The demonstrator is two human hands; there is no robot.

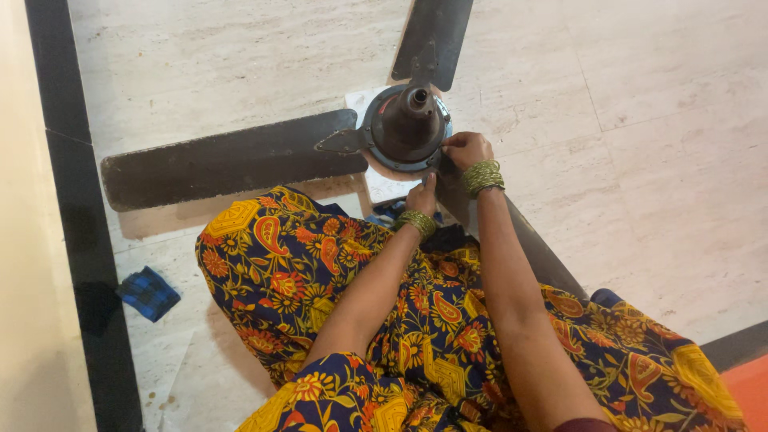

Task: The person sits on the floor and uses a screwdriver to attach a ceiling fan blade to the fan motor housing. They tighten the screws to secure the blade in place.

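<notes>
Your lap, draped in navy cloth with orange and yellow flowers (384,320), fills the bottom of the head view. Beyond it, both forearms reach forward to a dark ceiling fan (404,124) lying on the pale stone floor (640,160), motor hub upward. Your right hand (466,150) sits at the hub's right rim, fingers curled in against the metal edge; whether they pinch something small there, I cannot tell. Your left hand (422,196) rests just below the hub, fingers loosely closed and pointing at its near edge. One blade (224,160) runs long toward the floor's left border, another (432,36) toward the top edge. A blue checked cloth (148,294) lies well apart near the black floor strip (80,240).
</notes>
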